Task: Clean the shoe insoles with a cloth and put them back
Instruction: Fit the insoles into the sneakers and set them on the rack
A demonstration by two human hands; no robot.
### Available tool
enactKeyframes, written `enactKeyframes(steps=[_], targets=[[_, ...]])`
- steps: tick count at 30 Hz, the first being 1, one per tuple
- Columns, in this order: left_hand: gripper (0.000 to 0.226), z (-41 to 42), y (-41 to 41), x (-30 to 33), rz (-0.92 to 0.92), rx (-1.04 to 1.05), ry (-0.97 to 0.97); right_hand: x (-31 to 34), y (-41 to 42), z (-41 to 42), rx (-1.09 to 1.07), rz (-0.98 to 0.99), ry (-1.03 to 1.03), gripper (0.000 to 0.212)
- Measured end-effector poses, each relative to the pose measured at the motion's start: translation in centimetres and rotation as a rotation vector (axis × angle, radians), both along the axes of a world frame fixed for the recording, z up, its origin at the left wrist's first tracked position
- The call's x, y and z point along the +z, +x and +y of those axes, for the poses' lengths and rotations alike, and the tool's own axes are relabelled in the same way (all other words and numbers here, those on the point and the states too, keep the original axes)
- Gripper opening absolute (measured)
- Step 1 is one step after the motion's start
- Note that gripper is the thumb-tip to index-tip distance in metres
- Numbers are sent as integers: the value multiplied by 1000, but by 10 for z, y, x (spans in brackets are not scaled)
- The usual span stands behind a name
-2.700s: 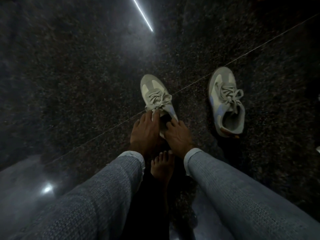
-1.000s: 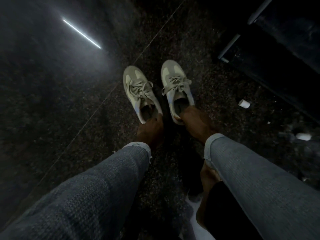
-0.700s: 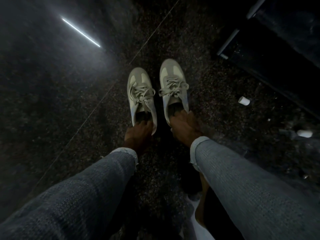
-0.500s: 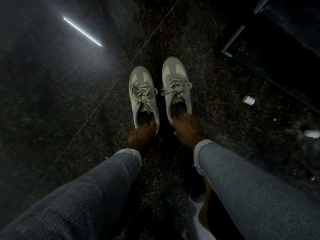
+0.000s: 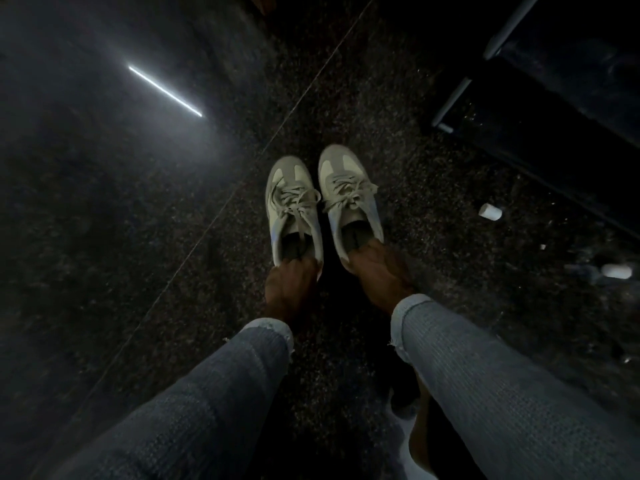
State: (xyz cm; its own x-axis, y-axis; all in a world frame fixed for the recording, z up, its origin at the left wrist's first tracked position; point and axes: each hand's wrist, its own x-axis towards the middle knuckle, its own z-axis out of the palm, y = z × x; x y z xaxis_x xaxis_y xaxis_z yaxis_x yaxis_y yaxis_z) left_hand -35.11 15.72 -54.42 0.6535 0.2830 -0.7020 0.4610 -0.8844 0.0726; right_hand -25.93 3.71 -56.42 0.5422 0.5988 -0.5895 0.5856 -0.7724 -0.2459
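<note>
Two pale grey laced sneakers stand side by side on the dark speckled floor, toes pointing away from me. My left hand (image 5: 289,284) grips the heel of the left shoe (image 5: 292,209), fingers curled over its back rim. My right hand (image 5: 375,271) grips the heel of the right shoe (image 5: 349,195) the same way. Both shoe openings look dark inside; I cannot make out the insoles. No cloth is plainly visible.
A dark low piece of furniture with a pale edge (image 5: 460,88) stands at the upper right. A small white cylinder (image 5: 490,212) and another pale object (image 5: 616,271) lie on the floor to the right. My bare leg (image 5: 420,441) is folded below my right arm.
The shoes were apart, with both hands on one. Now they stand together with one hand on each heel. Over the last second they shifted slightly and straightened.
</note>
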Motion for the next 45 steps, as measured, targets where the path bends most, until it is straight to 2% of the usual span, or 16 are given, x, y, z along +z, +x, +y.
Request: enactKeyframes(steps=[3,8,15,18,22,35,45], targets=[[40,-4,-1,35,-18,-50,24,32,-1,1,95,-45,-11,31],[43,-8,8,109,-25,-53,-3,103,-7,2,100,-44,7,32],[33,-23,10,219,-218,-15,60,239,-3,-9,59,-150,99,32],[36,-25,12,276,-316,-52,59,300,-5,-18,-2,-259,159,29],[36,-28,8,334,-418,-129,92,360,-9,-31,11,-311,185,38],[29,-65,-5,451,-646,-259,181,501,-32,-85,-79,-451,246,30],[24,-137,32,512,-792,-466,177,569,-30,-174,-233,-574,299,29]])
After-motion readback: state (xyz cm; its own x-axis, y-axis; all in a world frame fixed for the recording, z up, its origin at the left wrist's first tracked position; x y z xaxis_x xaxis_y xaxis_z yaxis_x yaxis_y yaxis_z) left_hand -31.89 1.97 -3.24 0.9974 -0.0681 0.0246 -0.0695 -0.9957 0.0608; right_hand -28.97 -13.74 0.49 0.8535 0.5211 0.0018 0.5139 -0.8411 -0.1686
